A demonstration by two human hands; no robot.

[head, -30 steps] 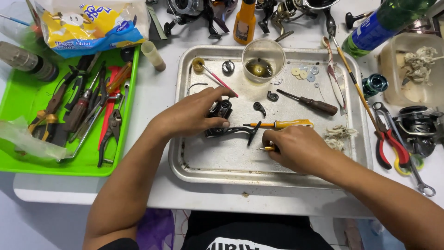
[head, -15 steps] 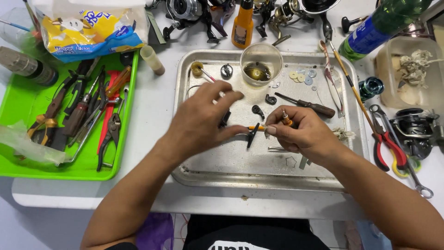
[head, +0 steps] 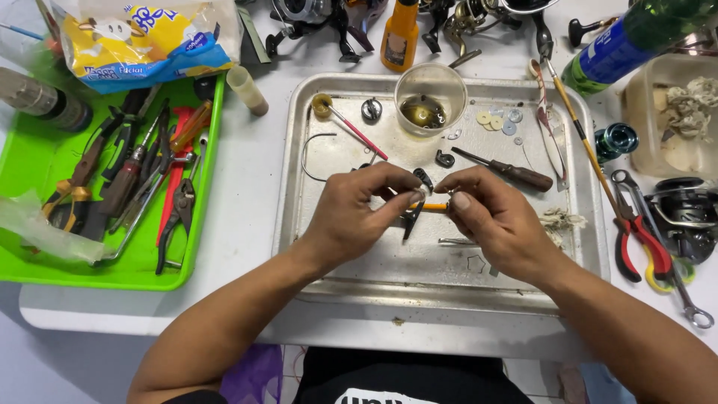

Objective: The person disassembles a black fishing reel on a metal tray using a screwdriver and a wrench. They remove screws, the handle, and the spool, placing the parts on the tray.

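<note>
Both hands meet over the middle of a metal tray [head: 314,247]. My left hand [head: 359,213] pinches a small black reel part [head: 413,217] that hangs down between the hands. My right hand [head: 490,217] grips an orange-handled tool [head: 434,206], its tip meeting the part at my left fingertips. On the tray lie a brown-handled screwdriver [head: 508,173], a red pick [head: 359,135], small black parts [head: 445,158], several washers [head: 497,121] and a clear cup [head: 430,101] with metal pieces in it.
A green tray [head: 45,157] at the left holds pliers and screwdrivers. A tissue pack [head: 142,37] lies above it. Fishing reels [head: 314,15], an orange bottle [head: 400,34] and a green bottle [head: 628,41] line the back. Red pliers [head: 636,232] and a black reel [head: 684,217] lie at the right.
Both hands have lifted off the tray floor and drawn together at its middle. The black part and the orange tool have come up with them.
</note>
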